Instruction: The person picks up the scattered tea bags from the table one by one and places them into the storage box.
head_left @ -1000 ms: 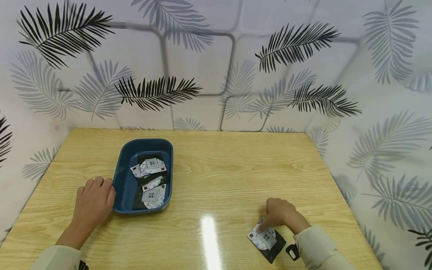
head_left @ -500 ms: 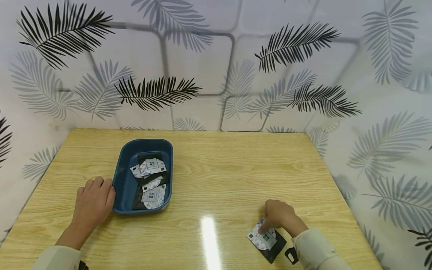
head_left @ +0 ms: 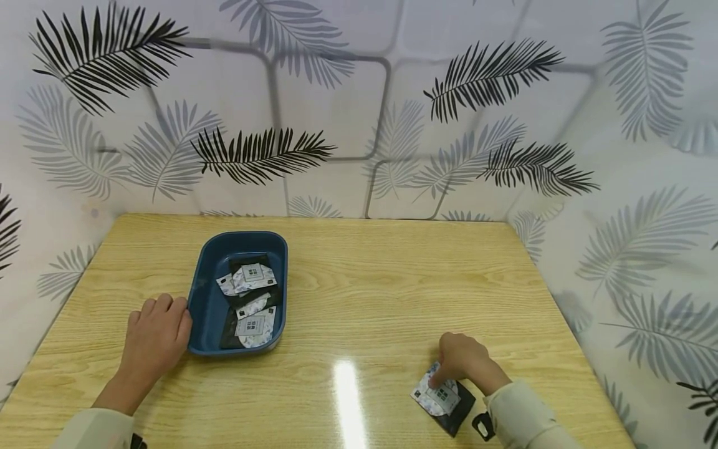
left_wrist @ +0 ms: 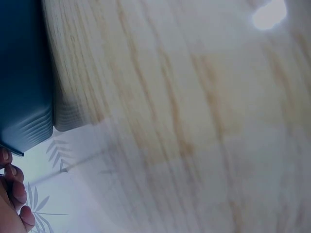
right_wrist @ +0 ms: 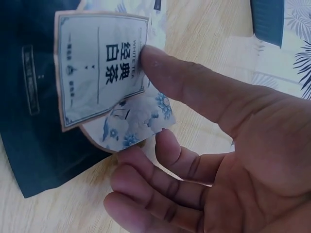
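Note:
On the right side of the table, my right hand (head_left: 464,358) pinches a tea packet (head_left: 445,402), which has a dark back part and a white floral front. In the right wrist view the thumb presses on the label of the tea packet (right_wrist: 102,68), while the other fingers curl at its lower edge. A blue plastic bin (head_left: 204,318) stands at the left, with my left hand (head_left: 157,337) gripping its left rim. Curled fingertips of the left hand (left_wrist: 17,191) show by the rim in the left wrist view; the thumb is hidden there.
Several similar tea packets (head_left: 255,327) lie overlapping inside the bin. The wood-grain table (head_left: 359,287) meets a leaf-patterned backdrop (head_left: 348,106) at the back and sides. A bright reflection streaks the table's front middle.
The right hand has shifted very slightly over the tea packet, its wrist moving a little left. The left hand and the bin stay put.

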Motion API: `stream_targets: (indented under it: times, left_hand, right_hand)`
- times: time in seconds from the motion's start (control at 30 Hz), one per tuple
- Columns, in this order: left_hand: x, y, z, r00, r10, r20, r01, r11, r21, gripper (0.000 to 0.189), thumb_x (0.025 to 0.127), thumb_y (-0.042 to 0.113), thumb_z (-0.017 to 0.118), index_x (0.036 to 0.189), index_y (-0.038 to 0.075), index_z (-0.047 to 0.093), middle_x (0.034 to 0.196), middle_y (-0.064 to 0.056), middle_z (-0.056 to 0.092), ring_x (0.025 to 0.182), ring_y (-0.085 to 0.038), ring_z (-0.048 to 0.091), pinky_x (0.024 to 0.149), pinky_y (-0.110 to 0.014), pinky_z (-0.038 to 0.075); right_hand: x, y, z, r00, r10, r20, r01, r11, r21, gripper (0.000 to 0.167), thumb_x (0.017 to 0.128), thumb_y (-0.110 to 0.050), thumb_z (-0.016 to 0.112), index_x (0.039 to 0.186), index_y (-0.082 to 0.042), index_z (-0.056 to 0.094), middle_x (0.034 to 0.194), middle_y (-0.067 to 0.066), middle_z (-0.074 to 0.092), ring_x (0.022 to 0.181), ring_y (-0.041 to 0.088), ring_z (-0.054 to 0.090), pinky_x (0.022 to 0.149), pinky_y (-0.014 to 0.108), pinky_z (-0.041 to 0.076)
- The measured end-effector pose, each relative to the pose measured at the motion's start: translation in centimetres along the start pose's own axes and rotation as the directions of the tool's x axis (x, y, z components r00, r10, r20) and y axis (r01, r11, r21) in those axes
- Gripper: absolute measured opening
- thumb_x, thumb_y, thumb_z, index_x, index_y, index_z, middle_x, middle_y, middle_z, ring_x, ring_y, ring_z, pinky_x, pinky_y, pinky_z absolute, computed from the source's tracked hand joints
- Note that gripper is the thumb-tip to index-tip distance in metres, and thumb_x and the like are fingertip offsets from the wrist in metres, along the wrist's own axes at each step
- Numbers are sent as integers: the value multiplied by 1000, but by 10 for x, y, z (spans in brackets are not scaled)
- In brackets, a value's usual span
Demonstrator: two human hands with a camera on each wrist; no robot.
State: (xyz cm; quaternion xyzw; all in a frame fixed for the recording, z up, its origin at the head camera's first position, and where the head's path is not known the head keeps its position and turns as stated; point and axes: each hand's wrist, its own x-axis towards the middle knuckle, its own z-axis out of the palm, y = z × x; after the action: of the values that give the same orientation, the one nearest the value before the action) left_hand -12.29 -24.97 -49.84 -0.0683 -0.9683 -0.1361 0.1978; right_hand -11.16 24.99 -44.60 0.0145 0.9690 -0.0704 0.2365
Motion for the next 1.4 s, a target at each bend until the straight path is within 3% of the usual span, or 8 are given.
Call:
stream_targets:
  times: [0.3, 0.53, 0.63, 0.8, 0.97, 1.17, 1.4]
  left_hand:
    - [0, 0, 0, 1000, -3, 8, 3, 1000, 2, 17, 97, 13, 48, 81, 7, 49, 81, -11, 47, 72, -29, 39, 62, -38, 23]
    - [1, -1, -1, 1000, -4, 11, 4, 1000, 7, 16, 97, 13, 48, 82, 6, 50, 81, -11, 47, 72, -29, 39, 62, -38, 23]
    - [1, -1, -1, 1000, -4, 13, 4, 1000, 9, 16, 97, 13, 49, 83, 6, 50, 81, -12, 48, 73, -29, 40, 62, -38, 23]
    - [1, -1, 0, 1000, -3, 8, 2, 1000, 6, 15, 97, 13, 49, 84, 6, 51, 82, -12, 49, 73, -29, 40, 62, -38, 23]
    - [0, 0, 0, 1000, -2, 2, 2, 1000, 3, 16, 97, 13, 48, 83, 6, 50, 82, -11, 49, 72, -29, 40, 62, -38, 23]
    - [1, 0, -1, 1000, -1, 2, 1, 1000, 4, 17, 98, 13, 48, 82, 6, 50, 82, -12, 49, 72, -29, 40, 62, -38, 24]
    - [0, -1, 0, 1000, 5, -12, -5, 1000, 5, 18, 97, 13, 49, 81, 7, 49, 80, -11, 49, 70, -28, 39, 61, -37, 23]
  right_hand:
    - [2, 1, -1, 999, -2, 44, 2, 1000, -5, 42, 64, -31, 92, 71, -12, 56, 71, 0, 53, 63, 16, 48, 55, 29, 34]
    - [3, 3, -1, 995, -87, 48, 82, 991, 101, 44, 69, -22, 90, 57, -14, 48, 57, -4, 43, 55, 12, 40, 52, 25, 29]
    - [4, 5, -3, 989, -136, 65, 122, 976, 181, 43, 72, -18, 87, 59, -14, 47, 59, -4, 43, 55, 12, 42, 51, 23, 31]
    - [5, 5, -9, 973, -201, 114, 157, 936, 314, 26, 78, -12, 82, 72, -10, 57, 66, -1, 53, 57, 11, 50, 49, 22, 39]
    - [6, 4, -14, 961, -256, 106, 197, 899, 391, 18, 80, -11, 80, 76, -7, 63, 64, -3, 56, 55, 9, 51, 48, 22, 38]
    - [13, 8, -19, 941, -335, 48, 288, 866, 409, 33, 83, -12, 77, 63, -13, 51, 58, -9, 41, 52, 6, 36, 51, 22, 31]
    - [19, 4, -26, 957, -291, 0, 266, 874, 406, 45, 85, -11, 75, 59, -16, 39, 55, -8, 29, 51, 8, 28, 51, 24, 24]
